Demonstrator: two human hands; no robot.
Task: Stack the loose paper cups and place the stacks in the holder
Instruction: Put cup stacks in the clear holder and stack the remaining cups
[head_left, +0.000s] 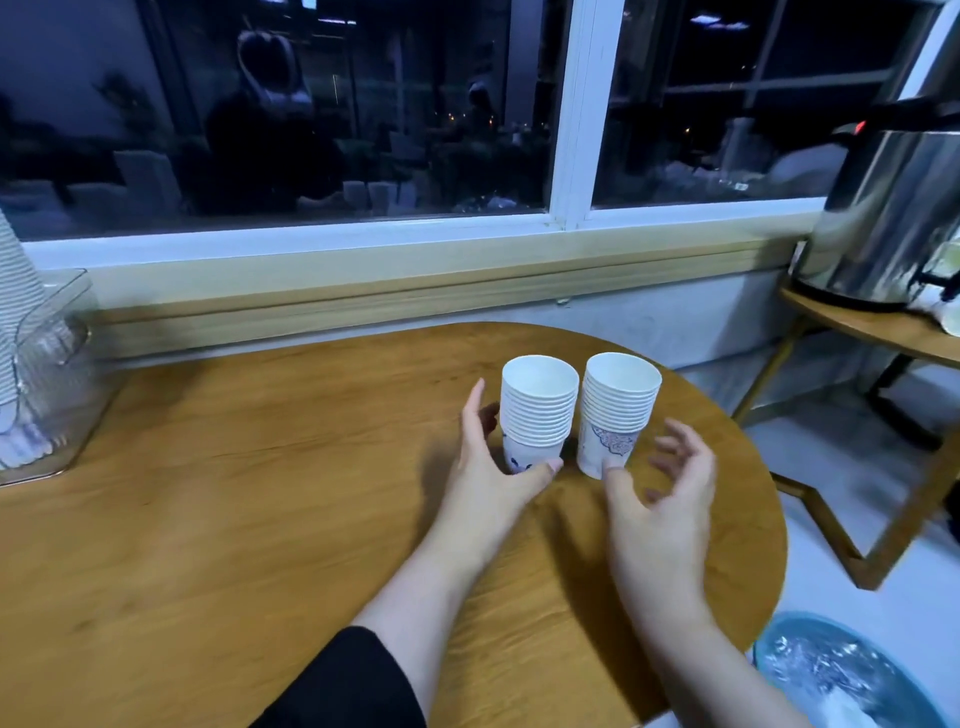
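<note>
Two stacks of white paper cups stand side by side on the round wooden table (260, 519). My left hand (491, 470) holds the left stack (539, 410) at its base, with the thumb across the front of the bottom cup and the fingers along its left side. My right hand (662, 499) is spread and blurred just right of the right stack (619, 410); only its thumb tip touches the bottom cup. The clear plastic holder (62, 374) stands at the table's far left edge, with a tall cup stack (15, 291) in it.
A steel water urn (893, 208) sits on a side table (872, 332) at the right. A blue basin (831, 670) lies on the floor at bottom right. A window sill (415, 291) runs behind the table.
</note>
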